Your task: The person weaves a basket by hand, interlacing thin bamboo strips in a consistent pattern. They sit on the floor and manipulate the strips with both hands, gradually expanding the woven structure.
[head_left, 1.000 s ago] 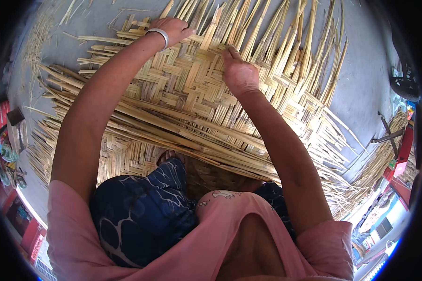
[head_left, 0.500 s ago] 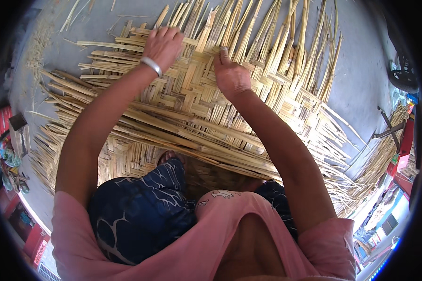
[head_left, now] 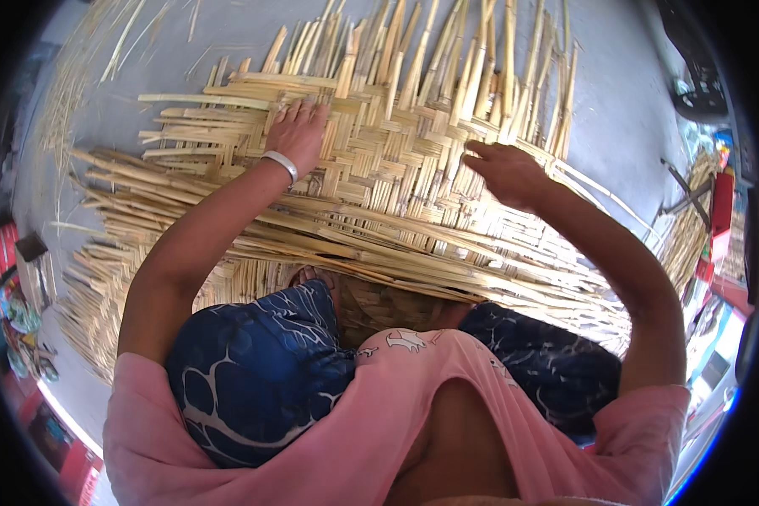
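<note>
Where the woven mat (head_left: pixel 371 152) runs out at its far side, unwoven strips (head_left: pixel 514 67) fan past the edge over smooth grey floor (head_left: pixel 611 110), which stretches on toward the upper right. Mat lies ahead of the left foot (head_left: pixel 318 276), its left end ragged. Left hand (head_left: pixel 298 133) palm down on the weave, upper left, fingers straight and slightly spread; pale rounded bracelet (head_left: pixel 282 166) at wrist. Right hand (head_left: pixel 510 175) above the mat's right part, fingers pointing left; cannot tell whether it pinches a strip. Weave flat, straw-coloured, blocky zigzag. Long split stalks (head_left: pixel 379 244) lie crosswise between hands and foot. Dry wisps (head_left: pixel 56 126) far left.
</note>
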### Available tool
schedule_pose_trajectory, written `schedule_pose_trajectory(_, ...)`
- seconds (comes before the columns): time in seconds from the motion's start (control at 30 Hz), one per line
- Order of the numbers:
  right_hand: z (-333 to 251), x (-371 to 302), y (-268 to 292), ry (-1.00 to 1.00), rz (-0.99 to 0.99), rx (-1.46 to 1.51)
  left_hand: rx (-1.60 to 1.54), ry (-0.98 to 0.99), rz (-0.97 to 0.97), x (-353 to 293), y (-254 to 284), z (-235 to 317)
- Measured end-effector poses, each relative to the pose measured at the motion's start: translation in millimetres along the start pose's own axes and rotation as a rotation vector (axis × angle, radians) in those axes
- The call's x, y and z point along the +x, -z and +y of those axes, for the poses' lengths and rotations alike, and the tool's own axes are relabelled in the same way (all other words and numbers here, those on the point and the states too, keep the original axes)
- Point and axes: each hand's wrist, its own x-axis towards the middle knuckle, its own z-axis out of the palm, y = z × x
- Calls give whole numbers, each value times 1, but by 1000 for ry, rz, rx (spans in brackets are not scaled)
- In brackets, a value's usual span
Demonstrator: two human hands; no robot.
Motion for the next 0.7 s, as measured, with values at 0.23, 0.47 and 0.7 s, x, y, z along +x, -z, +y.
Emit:
schedule_pose_trajectory(0.23,59,-129,-21,-746,134,542,145,-106,-92,8,9,4)
schedule_pose_trajectory(0.47,128,-126,-114,-1014,1003,1698,186,-116,-210,10,26,1)
schedule_pose_trajectory(0.7,151,-128,-134,-1035,1276,2150,367,-209,-535,33,96,26)
